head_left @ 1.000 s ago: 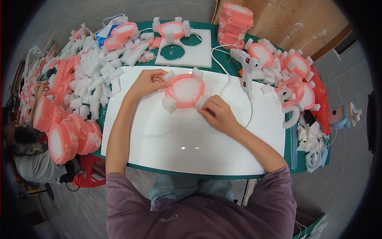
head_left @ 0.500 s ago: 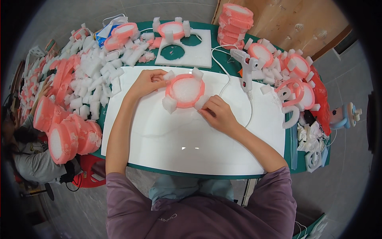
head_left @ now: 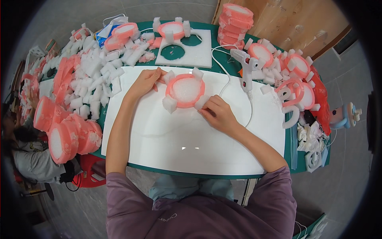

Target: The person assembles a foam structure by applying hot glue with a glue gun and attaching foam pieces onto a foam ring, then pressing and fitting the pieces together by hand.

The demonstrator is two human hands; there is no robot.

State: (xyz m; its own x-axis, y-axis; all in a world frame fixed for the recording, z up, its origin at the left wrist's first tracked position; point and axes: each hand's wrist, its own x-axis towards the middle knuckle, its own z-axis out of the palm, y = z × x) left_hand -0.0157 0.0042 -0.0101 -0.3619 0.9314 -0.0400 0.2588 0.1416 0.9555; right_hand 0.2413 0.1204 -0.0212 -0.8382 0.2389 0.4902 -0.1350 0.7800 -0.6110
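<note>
Right hand point(head_left: 219, 113): thumb and fingers drawn together on the lower-right foam block point(head_left: 201, 102), probably to steady it.
Left hand point(head_left: 148, 83): half open, loosely curled, seemingly empty beside the upper-left foam block point(head_left: 169, 75); contact is unclear.
Pink-rimmed disc point(head_left: 185, 90): just above frame centre on the white board point(head_left: 187, 161), likely for a smooth surface; underside hidden.
Glue gun point(head_left: 247, 73): upper right of centre, presumably for easy reach.
Co-worker point(head_left: 38, 164): far left, partly lost in the dark border.

Four blocks point(head_left: 170, 104) around one central disc point(head_left: 185, 89) — one glue gun point(head_left: 247, 68).
</note>
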